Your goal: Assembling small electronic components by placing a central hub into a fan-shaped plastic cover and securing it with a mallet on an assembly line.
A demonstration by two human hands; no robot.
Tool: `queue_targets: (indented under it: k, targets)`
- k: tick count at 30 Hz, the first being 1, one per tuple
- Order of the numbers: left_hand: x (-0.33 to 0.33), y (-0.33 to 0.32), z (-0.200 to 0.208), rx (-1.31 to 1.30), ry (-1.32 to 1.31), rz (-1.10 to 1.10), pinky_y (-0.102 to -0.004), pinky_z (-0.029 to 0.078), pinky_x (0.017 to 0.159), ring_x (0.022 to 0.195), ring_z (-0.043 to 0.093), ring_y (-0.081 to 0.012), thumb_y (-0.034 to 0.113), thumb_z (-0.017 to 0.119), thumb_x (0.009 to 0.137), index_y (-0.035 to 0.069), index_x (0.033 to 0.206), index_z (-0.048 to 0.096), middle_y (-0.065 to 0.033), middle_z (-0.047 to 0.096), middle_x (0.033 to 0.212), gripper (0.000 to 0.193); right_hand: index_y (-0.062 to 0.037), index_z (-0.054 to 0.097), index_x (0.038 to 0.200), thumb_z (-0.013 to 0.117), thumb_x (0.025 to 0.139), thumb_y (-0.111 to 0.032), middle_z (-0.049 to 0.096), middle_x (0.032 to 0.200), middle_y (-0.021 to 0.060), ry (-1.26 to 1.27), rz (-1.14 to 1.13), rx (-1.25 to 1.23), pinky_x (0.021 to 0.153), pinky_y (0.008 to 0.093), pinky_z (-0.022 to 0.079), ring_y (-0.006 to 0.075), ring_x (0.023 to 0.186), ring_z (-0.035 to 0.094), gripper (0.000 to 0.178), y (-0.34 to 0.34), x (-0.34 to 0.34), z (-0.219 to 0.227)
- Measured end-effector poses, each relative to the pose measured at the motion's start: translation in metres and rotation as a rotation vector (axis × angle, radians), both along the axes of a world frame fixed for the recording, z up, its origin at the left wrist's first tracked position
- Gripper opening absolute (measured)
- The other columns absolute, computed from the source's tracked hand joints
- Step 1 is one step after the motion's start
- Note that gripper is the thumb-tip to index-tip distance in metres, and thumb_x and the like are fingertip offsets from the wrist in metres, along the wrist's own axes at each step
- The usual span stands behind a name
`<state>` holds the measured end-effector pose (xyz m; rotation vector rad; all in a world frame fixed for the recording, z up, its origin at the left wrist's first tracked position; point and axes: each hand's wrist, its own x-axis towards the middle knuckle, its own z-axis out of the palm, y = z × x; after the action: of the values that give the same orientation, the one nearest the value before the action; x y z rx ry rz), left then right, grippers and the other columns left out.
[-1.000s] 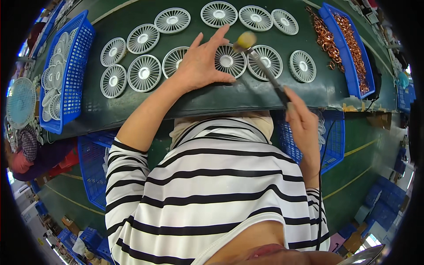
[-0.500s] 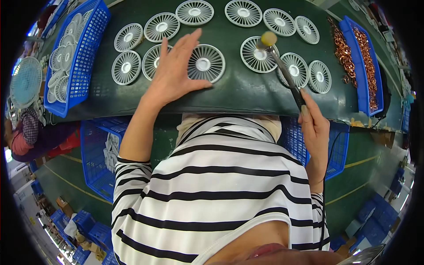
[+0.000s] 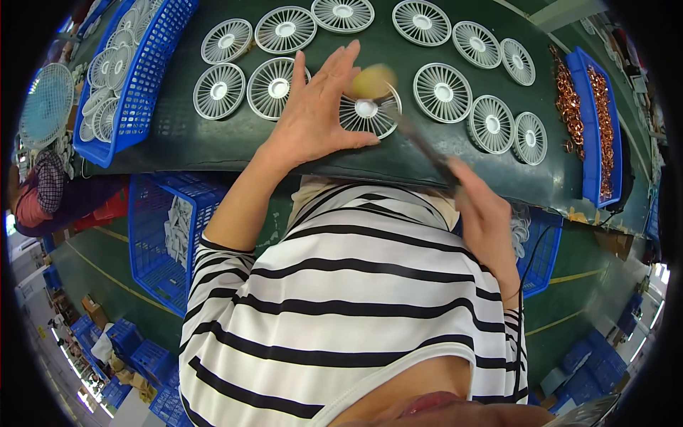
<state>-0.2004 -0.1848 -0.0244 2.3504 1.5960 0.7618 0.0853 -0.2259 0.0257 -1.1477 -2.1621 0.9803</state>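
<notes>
The right grip (image 3: 487, 217) is closed around the handle of a hammer (image 3: 416, 136), whose yellow head (image 3: 375, 82) is blurred over a white spoked wheel (image 3: 366, 109). The left grip (image 3: 316, 114) is spread wide beside that wheel, with the thumb close to its rim; whether the wheel is being pressed cannot be told. The wheel is set in the near row on the tabletop (image 3: 171, 142). The left grip could be hit if the hammer is aimed too far left. Thin spokes could be cracked by a hard or crooked hit.
</notes>
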Motion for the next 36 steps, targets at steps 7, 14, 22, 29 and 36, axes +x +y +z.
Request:
queue_targets:
  k: [7, 14, 22, 29, 36]
  targets:
    - [-0.062, -0.019, 0.016, 0.057, 0.074, 0.347, -0.0619, 0.004, 0.11, 0.138, 0.025, -0.0379, 0.04, 0.085, 0.053, 0.008, 0.142, 0.033, -0.0132, 0.043, 0.141, 0.108, -0.006, 0.056, 0.126, 0.052, 0.091, -0.004, 0.063, 0.115, 0.0181, -0.133, -0.142, -0.039, 0.084, 0.032, 0.05, 0.0292, 0.098, 0.066, 0.035, 0.013, 0.014, -0.02]
    - [-0.043, -0.032, 0.006, -0.015, -0.084, 0.243, -0.0608, 0.01, 0.111, 0.131, 0.036, -0.0315, 0.034, 0.084, 0.056, 0.01, 0.143, 0.03, -0.0143, 0.051, 0.129, 0.105, -0.0038, 0.049, 0.134, 0.045, 0.091, 0.001, 0.057, 0.077, 0.0039, 0.145, -0.049, -0.028, 0.057, 0.0213, 0.04, 0.0078, 0.062, 0.048, 0.043, 0.009, -0.012, 0.005]
    - [-0.045, -0.033, 0.001, -0.108, -0.176, 0.288, -0.057, 0.009, 0.113, 0.126, 0.043, -0.0281, 0.036, 0.083, 0.058, 0.008, 0.144, 0.027, -0.0095, 0.054, 0.126, 0.106, -0.0038, 0.058, 0.123, 0.051, 0.087, 0.006, 0.065, 0.107, 0.0183, -0.016, 0.119, -0.069, 0.073, 0.0299, 0.051, 0.0278, 0.078, 0.065, 0.038, 0.019, -0.033, 0.007]
    - [-0.061, -0.04, -0.002, 0.154, -0.112, 0.258, -0.0582, 0.012, 0.111, 0.133, 0.033, -0.0374, 0.039, 0.082, 0.06, 0.005, 0.139, 0.036, -0.0142, 0.045, 0.136, 0.098, -0.0113, 0.055, 0.127, 0.049, 0.091, -0.004, 0.061, 0.115, 0.0208, -0.175, 0.116, -0.157, 0.086, 0.0358, 0.048, 0.0385, 0.103, 0.059, 0.037, 0.034, -0.048, -0.013]
    - [-0.126, -0.046, -0.008, 0.206, 0.024, 0.656, -0.0515, 0.025, 0.109, 0.131, 0.035, -0.0392, 0.033, 0.085, 0.059, 0.004, 0.14, 0.032, -0.0197, 0.045, 0.135, 0.101, -0.01, 0.056, 0.127, 0.052, 0.091, -0.005, 0.064, 0.112, 0.0181, -0.151, 0.075, -0.1, 0.076, 0.0305, 0.051, 0.0265, 0.083, 0.066, 0.036, 0.043, -0.053, -0.005]
